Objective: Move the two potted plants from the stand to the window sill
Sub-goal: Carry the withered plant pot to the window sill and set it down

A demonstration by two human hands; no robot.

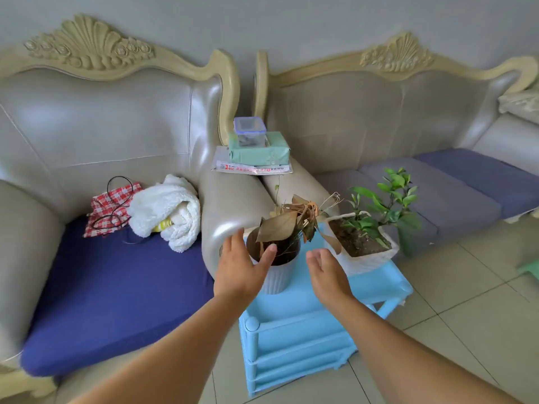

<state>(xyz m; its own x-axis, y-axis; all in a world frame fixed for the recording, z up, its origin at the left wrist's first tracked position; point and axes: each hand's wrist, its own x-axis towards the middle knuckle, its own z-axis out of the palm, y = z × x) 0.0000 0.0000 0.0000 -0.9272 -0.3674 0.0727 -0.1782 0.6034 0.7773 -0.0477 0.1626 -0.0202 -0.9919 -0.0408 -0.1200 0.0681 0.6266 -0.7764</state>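
Observation:
A round white ribbed pot [280, 277] with a wilted brown-leaved plant stands on the light blue plastic stand [300, 322], near its left side. To its right a square white pot [366, 259] with a green leafy plant sits on the same stand. My left hand [242, 265] is spread against the left of the round pot's rim, thumb over the soil. My right hand [328, 272] hovers just right of that pot, fingers apart, not touching it. No window sill is in view.
Two cream leather sofas flank the stand, their armrests [233, 217] right behind it. A tissue pack and a clear box [250, 132] rest on the armrests. A white towel [169, 211] lies on the left sofa's blue cushion. Tiled floor [466, 316] extends to the right.

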